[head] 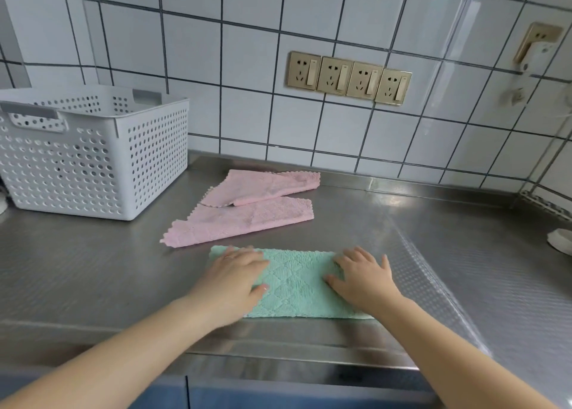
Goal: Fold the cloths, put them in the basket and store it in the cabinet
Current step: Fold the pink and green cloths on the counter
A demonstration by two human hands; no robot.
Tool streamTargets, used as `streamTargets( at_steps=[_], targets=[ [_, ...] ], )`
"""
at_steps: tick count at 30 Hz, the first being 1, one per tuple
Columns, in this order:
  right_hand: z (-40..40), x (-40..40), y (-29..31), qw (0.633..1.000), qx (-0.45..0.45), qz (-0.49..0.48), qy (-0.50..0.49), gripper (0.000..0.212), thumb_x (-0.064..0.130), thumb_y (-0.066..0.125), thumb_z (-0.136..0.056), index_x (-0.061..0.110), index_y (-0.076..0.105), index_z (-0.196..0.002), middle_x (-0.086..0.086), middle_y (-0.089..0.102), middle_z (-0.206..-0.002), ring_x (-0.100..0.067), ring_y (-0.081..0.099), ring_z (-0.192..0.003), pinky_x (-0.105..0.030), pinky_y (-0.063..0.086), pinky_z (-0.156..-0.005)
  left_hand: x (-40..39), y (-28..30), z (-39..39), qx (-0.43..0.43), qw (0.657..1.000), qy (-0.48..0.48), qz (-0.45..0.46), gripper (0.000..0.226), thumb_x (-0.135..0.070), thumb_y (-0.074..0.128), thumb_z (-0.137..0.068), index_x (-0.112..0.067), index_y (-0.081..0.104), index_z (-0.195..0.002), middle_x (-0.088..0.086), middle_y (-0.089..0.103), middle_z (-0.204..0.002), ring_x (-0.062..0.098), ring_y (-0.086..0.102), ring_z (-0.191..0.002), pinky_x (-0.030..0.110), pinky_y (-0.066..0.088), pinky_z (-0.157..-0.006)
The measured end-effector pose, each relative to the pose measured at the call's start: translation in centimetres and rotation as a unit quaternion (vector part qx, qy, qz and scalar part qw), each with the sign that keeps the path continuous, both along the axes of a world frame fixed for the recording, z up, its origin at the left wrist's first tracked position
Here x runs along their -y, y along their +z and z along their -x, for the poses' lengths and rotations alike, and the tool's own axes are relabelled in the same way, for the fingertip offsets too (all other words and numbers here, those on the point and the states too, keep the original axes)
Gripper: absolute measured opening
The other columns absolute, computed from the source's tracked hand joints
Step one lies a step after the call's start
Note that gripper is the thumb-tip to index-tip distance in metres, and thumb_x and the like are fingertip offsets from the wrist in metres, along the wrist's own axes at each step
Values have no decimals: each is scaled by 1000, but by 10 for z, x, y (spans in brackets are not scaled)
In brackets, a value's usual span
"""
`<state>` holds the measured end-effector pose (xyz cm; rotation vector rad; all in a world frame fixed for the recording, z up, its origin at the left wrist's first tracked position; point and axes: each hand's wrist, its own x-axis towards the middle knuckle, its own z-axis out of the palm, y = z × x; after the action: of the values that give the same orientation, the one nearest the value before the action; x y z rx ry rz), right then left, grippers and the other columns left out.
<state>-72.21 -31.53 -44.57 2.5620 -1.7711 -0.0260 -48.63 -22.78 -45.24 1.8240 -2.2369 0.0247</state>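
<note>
Stainless steel countertop [402, 253] runs across the frame, backed by a white tiled wall [247, 52] with dark grout. A row of four gold sockets [348, 78] sits upper centre-right on the wall. White perforated basket [93, 160] stands at the left of the frame on the countertop, upright, nothing visible inside.

Green cloth [294, 281] lies flat at lower centre, folded into a long rectangle. Left hand [233, 280] rests palm down on its left end, fingers straight and slightly spread. Right hand [362, 280] rests palm down on its right end, fingers likewise extended. Neither hand grips anything.

Two pink cloths [244, 204] lie just above the green one, roughly folded, the upper overlapping the lower, near the basket.
</note>
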Motion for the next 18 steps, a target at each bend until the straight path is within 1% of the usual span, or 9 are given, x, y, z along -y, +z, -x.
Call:
streamTargets(
  at_steps=[1,2,3,5,8,10,13,16,18],
  targets=[
    [-8,2,4,998,29,39,31,45,48,38,-94,29,45,-134,6,34,-149,-16,22,-141,-52,8,-114,-6,3,10,-10,998,-41,36,59,-52,29,-83,-25,56,-128,-4,55,-133,18,48,-126,30,23,-112],
    [-19,4,7,992,72,67,75,35,39,44,-94,29,53,-126,7,42,-143,-16,33,-135,-46,15,-114,-10,4,21,-5,994,-82,70,50,-50,36,-80,-28,66,-113,-8,66,-113,16,61,-106,27,38,-101],
    [-31,5,9,983,112,72,124,29,29,47,-93,28,59,-119,7,49,-136,-17,43,-128,-40,23,-111,-15,3,31,13,990,-108,91,41,-49,42,-76,-31,71,-98,-12,68,-93,12,65,-86,24,48,-86],
    [-52,5,12,972,128,31,197,33,12,45,-90,25,63,-114,4,56,-129,-21,54,-114,-31,32,-101,-16,-1,47,49,986,-120,108,24,-47,55,-66,-32,71,-76,-14,62,-70,10,61,-64,20,50,-61],
    [-66,7,17,972,32,-16,233,45,2,40,-87,29,58,-119,3,51,-130,-21,54,-109,-30,30,-96,-10,-4,54,81,984,-120,107,11,-36,60,-61,-26,65,-61,-10,54,-60,13,58,-55,21,47,-48],
    [-64,10,20,972,-1,-11,236,49,0,39,-87,31,55,-122,3,49,-132,-22,53,-110,-30,31,-95,-10,-2,53,89,984,-115,102,10,-32,57,-61,-25,63,-59,-9,54,-58,13,57,-54,22,46,-48],
    [-49,11,20,971,-17,1,240,51,1,37,-89,34,53,-123,3,49,-129,-22,51,-114,-31,31,-96,-18,0,44,79,984,-128,93,21,-31,43,-66,-27,62,-60,-10,55,-59,11,57,-55,19,46,-53],
    [-26,6,21,972,-19,11,236,50,4,37,-89,37,53,-124,3,52,-124,-21,50,-114,-31,33,-97,-25,-1,22,76,980,-151,105,16,-32,45,-68,-29,60,-65,-12,56,-63,10,58,-60,21,50,-67],
    [-11,-3,23,973,-18,3,229,48,7,38,-90,35,55,-125,4,54,-121,-21,52,-111,-30,35,-96,-28,1,8,91,979,-153,104,13,-33,47,-70,-31,60,-69,-14,58,-67,7,60,-67,24,48,-79]
  ],
)
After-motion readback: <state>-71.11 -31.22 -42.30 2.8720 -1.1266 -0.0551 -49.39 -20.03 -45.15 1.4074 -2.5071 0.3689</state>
